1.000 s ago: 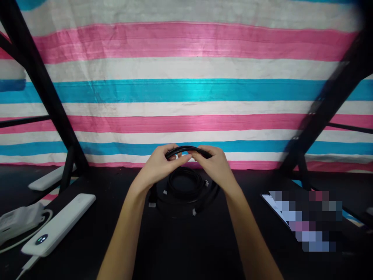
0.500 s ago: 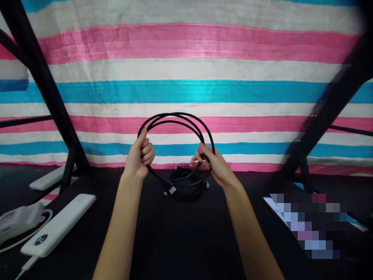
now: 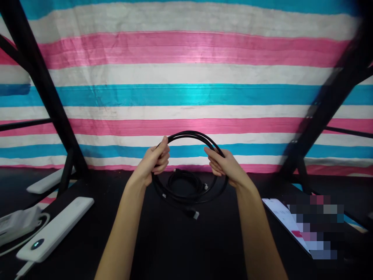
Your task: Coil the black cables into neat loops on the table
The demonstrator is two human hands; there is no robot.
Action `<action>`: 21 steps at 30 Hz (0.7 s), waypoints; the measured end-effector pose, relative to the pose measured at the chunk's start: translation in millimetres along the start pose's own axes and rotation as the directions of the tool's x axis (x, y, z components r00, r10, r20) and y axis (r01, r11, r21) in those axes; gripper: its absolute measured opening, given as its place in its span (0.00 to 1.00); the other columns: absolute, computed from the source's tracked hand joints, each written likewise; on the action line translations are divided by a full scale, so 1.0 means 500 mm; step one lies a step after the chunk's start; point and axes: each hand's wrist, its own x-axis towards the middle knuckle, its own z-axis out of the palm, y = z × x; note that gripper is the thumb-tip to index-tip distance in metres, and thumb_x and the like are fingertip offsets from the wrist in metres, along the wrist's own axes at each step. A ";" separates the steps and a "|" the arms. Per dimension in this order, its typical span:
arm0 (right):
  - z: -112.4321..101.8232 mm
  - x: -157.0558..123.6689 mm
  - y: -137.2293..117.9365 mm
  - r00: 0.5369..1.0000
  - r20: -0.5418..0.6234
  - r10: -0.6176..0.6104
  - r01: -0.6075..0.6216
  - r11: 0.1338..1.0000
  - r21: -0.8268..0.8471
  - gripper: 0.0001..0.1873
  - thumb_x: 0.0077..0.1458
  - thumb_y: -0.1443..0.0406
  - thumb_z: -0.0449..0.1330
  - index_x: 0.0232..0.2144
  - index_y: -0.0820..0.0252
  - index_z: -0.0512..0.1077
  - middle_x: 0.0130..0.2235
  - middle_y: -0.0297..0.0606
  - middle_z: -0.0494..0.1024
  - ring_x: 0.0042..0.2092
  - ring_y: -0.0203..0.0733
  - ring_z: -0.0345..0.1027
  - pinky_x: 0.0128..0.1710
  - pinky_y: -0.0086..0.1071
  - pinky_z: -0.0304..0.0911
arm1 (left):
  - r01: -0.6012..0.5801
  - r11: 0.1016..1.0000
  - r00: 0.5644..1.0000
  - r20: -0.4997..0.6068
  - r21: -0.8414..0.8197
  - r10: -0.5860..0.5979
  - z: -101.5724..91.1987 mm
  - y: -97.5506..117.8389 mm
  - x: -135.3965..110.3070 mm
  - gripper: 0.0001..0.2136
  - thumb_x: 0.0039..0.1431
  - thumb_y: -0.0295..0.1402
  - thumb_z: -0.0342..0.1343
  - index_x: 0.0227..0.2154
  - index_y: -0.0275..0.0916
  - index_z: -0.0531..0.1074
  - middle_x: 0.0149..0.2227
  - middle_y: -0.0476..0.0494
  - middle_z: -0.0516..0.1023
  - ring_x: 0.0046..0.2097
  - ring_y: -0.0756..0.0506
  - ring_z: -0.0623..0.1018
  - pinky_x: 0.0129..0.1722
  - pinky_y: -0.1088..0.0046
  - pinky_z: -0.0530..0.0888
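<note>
A person's two bare hands hold a loosely coiled black cable (image 3: 189, 133) upright above the middle of a black table (image 3: 189, 249), its top arc framed against a striped sheet (image 3: 186, 93) that rises behind the table's far edge. The left hand (image 3: 156, 160) is folded around the gathered strands, thumb laid along the top; the right hand (image 3: 221, 164) grips the opposite side more lightly, its fingers partly curled around the turns. The lower part of the loop hangs in front of a second coiled cable (image 3: 186, 172) resting near the far edge, and a plug (image 3: 196, 214) with a pale metal tip dangles lowest; whether it touches the tabletop cannot be told.

The cable looks light, its jacket smooth and perhaps a little slippery, with enough spring to hold a round arc and push outward if a grip slackens. It should take handling well, the plug end and the neck behind it being the likelier weak spots. The surest hold appears to be at the two sides of the loop, all strands pinched together, rather than by one turn or by the plug.

A white power bank (image 3: 58, 231) lies toward the table's left edge; a phone (image 3: 287, 221), partly blurred out, lies toward the right.
</note>
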 end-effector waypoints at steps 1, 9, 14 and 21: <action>-0.004 0.000 0.001 1.000 0.019 -0.004 0.004 1.000 -0.006 0.25 0.48 0.54 0.64 0.15 0.58 0.55 0.12 0.22 0.50 0.14 0.25 0.43 0.13 0.23 0.46 | 0.021 1.000 1.000 -0.021 0.013 -0.021 -0.002 0.000 0.002 0.26 0.49 0.57 0.53 0.17 0.39 0.55 0.13 0.59 0.44 0.13 0.59 0.46 0.10 0.82 0.42; 0.010 -0.003 -0.013 0.998 0.042 -0.050 0.040 0.977 0.208 0.15 0.47 0.56 0.64 0.33 0.61 0.73 0.16 0.23 0.60 0.14 0.23 0.43 0.14 0.21 0.49 | -0.153 0.983 0.949 -0.292 -0.105 0.117 -0.012 -0.004 0.025 0.25 0.49 0.50 0.58 0.16 0.39 0.52 0.13 0.61 0.42 0.13 0.60 0.44 0.09 0.82 0.42; 0.061 0.003 -0.001 0.998 0.044 -0.043 0.031 0.969 0.245 0.16 0.50 0.54 0.62 0.23 0.60 0.68 0.13 0.22 0.57 0.14 0.24 0.47 0.22 0.25 0.63 | -0.318 0.880 0.911 -0.371 -0.353 0.181 -0.005 -0.007 0.032 0.23 0.57 0.48 0.51 0.17 0.40 0.51 0.12 0.61 0.42 0.11 0.58 0.45 0.09 0.81 0.47; 0.080 0.009 0.009 0.988 0.052 0.147 -0.155 0.966 0.207 0.23 0.54 0.48 0.55 0.19 0.59 0.61 0.11 0.21 0.48 0.13 0.24 0.36 0.11 0.20 0.36 | -0.126 0.985 0.979 -0.173 -0.118 0.105 -0.039 -0.004 0.020 0.20 0.52 0.46 0.58 0.20 0.39 0.58 0.12 0.61 0.45 0.11 0.59 0.46 0.09 0.82 0.43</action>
